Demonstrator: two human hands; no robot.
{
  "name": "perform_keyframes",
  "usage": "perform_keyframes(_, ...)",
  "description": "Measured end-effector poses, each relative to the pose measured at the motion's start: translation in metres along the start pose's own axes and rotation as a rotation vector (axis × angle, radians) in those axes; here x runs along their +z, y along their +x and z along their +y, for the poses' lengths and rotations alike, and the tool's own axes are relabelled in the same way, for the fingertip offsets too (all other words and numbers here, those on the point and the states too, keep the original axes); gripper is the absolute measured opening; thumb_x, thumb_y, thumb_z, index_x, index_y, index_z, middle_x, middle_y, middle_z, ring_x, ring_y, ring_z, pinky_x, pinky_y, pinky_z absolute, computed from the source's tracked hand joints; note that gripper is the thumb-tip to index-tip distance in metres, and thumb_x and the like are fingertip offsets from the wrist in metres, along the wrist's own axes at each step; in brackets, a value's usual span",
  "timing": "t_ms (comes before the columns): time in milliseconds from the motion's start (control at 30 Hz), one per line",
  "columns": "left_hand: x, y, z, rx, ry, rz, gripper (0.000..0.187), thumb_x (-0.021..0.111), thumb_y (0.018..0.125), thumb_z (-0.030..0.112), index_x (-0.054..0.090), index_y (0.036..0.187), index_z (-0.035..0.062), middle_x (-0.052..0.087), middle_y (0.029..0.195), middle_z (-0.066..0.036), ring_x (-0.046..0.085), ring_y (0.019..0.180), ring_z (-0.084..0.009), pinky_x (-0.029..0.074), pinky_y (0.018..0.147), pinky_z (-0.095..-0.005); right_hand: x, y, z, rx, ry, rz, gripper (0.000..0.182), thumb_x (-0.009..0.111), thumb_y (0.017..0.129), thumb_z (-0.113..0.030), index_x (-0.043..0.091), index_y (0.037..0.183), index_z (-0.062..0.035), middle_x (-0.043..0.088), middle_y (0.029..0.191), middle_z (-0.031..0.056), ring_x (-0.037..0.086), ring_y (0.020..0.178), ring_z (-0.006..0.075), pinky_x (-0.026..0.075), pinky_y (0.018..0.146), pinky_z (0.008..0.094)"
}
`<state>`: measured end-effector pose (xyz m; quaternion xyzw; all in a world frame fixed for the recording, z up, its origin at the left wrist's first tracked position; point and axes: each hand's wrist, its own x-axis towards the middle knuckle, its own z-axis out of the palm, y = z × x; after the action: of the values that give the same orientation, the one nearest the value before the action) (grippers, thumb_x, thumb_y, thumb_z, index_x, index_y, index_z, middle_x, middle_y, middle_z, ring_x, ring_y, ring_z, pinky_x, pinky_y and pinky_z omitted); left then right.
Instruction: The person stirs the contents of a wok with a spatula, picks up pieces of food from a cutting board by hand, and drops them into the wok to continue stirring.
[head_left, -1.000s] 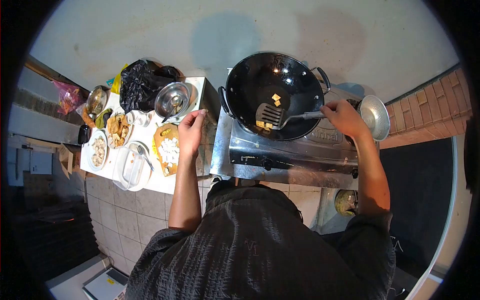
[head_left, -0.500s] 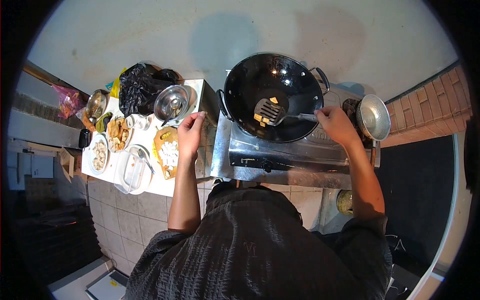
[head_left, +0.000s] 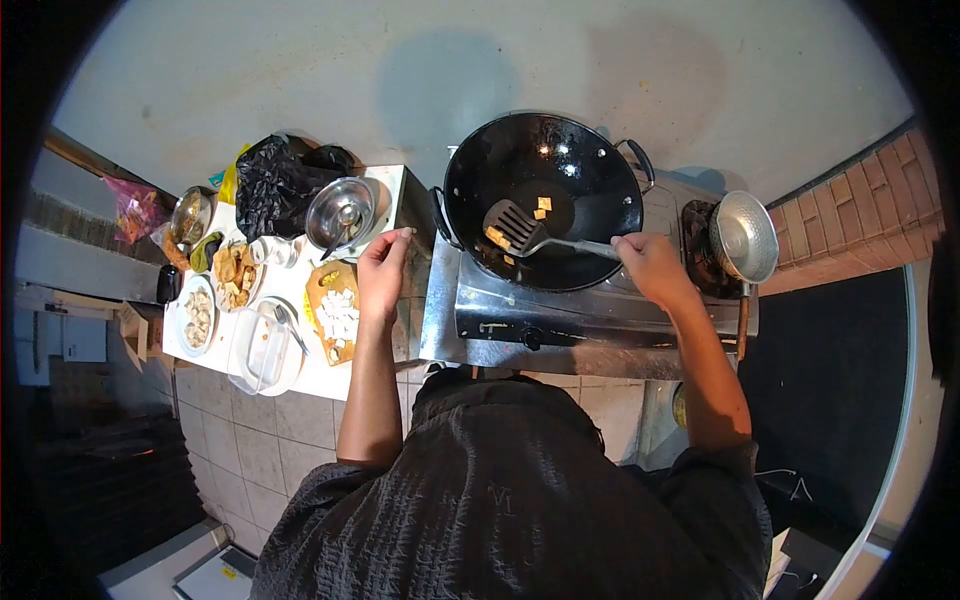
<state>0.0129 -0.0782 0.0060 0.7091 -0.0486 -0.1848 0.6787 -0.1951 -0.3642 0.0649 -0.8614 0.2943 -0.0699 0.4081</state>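
Observation:
My right hand (head_left: 652,264) is closed round the handle of a slotted spatula (head_left: 514,226). Its blade rests low on the left side of a black two-handled wok (head_left: 592,185), which sits on a gas stove. Several small golden-brown cubes (head_left: 543,204) lie in the wok, some beside the blade and some near the middle. My left hand (head_left: 380,272) hovers left of the wok with thumb and fingers pinched together; what they hold, if anything, cannot be made out. Closest to it is a cutting board (head_left: 327,285) bearing white diced pieces.
A metal bowl (head_left: 341,212) with a spoon and a black plastic bag (head_left: 275,185) stand on the left table. Nearer me are a clear plastic container (head_left: 258,350) and a plate of pale pieces (head_left: 199,312). Right of the wok, a metal saucepan (head_left: 745,237) sits on the stove (head_left: 600,335).
My right hand and the spatula have shifted left in the wok. The cubes are now spread apart, a couple nearer the middle. My left hand stays almost still.

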Motion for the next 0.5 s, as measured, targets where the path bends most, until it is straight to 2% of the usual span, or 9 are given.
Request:
perform_keyframes(100, 0.000, 0.001, 0.000, 0.004, 0.012, -0.003, 0.022, 0.062, 0.085, 0.020, 0.063, 0.094, -0.0003, 0.060, 0.081, 0.000, 0.049, 0.075, -0.0059, 0.038, 0.069, -0.0193, -0.002, -0.001, -0.004, 0.100, 0.064, -0.017, 0.036, 0.052, 0.087, -0.027, 0.059, 0.070, 0.0047, 0.046, 0.051, 0.0067, 0.042, 0.048, 0.0148, 0.035, 0.049, 0.0341)
perform_keyframes(233, 0.001, -0.002, 0.002, -0.005, 0.013, 0.015, 0.022, 0.062, 0.085, 0.020, 0.063, 0.094, -0.0005, 0.059, 0.081, 0.001, 0.049, 0.075, -0.0059, 0.038, 0.070, -0.0191, -0.002, -0.003, -0.002, 0.099, 0.103, -0.007, 0.038, 0.052, 0.087, -0.027, 0.058, 0.066, 0.0037, 0.043, 0.050, 0.0033, 0.040, 0.046, 0.0121, 0.033, 0.046, 0.0327)
perform_keyframes(300, 0.001, -0.003, 0.003, -0.003, 0.042, 0.018, 0.022, 0.062, 0.085, 0.020, 0.064, 0.094, -0.0005, 0.059, 0.081, 0.001, 0.049, 0.075, -0.0059, 0.038, 0.070, -0.0191, -0.006, -0.002, -0.003, 0.189, 0.117, -0.081, 0.034, 0.049, 0.090, -0.028, 0.062, 0.075, 0.0001, 0.043, 0.051, -0.0007, 0.040, 0.046, 0.0081, 0.029, 0.039, 0.0274)
perform_keyframes(433, 0.001, -0.004, 0.002, -0.004, 0.005, 0.009, 0.022, 0.062, 0.085, 0.019, 0.064, 0.093, -0.0006, 0.060, 0.081, 0.001, 0.049, 0.075, -0.0061, 0.038, 0.070, -0.0194, -0.007, 0.001, -0.001, 0.163, 0.144, -0.030, 0.034, 0.047, 0.090, -0.030, 0.061, 0.080, -0.0010, 0.043, 0.052, -0.0013, 0.040, 0.043, 0.0077, 0.027, 0.035, 0.0267)
perform_keyframes(500, 0.002, -0.005, 0.003, -0.004, 0.017, 0.028, 0.021, 0.061, 0.085, 0.019, 0.064, 0.093, -0.0008, 0.060, 0.081, 0.000, 0.050, 0.075, -0.0061, 0.038, 0.070, -0.0197, -0.014, -0.002, -0.013, 0.239, 0.261, -0.002, 0.034, 0.047, 0.090, -0.031, 0.060, 0.084, -0.0002, 0.044, 0.055, -0.0015, 0.040, 0.042, 0.0074, 0.027, 0.035, 0.0257)
